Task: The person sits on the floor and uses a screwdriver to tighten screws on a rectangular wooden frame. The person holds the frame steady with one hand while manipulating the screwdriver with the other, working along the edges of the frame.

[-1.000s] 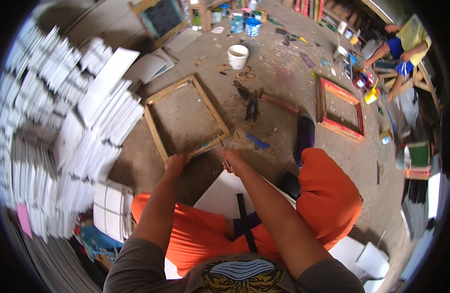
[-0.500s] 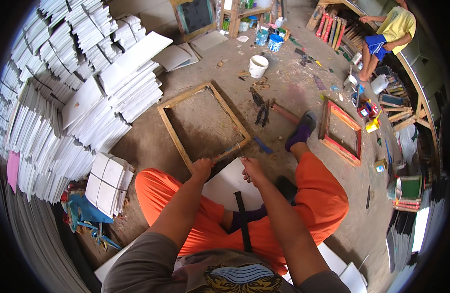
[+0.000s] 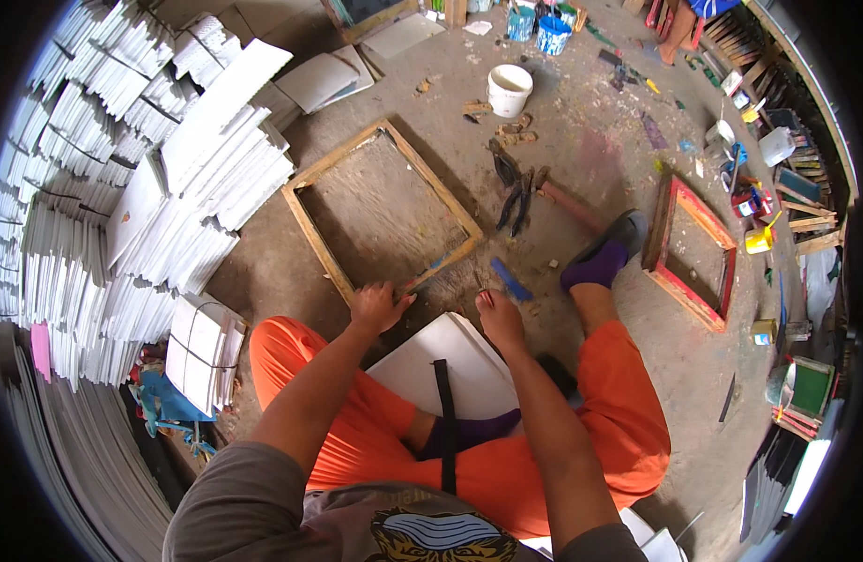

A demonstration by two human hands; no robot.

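Neighbouring the wooden frame (image 3: 428, 178) are pliers (image 3: 523, 199) and a blue strip (image 3: 511, 279).

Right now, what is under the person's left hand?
The wooden frame runs under the left hand. The hand covers the frame's nearest corner; that part and anything beneath cannot be seen.

Paper stacks (image 3: 206, 178) stand left of the left frame (image 3: 433, 180); beyond it, a bucket (image 3: 510, 92); right of it, pliers (image 3: 522, 190), probably a hammer (image 3: 572, 207), then another frame (image 3: 686, 297).
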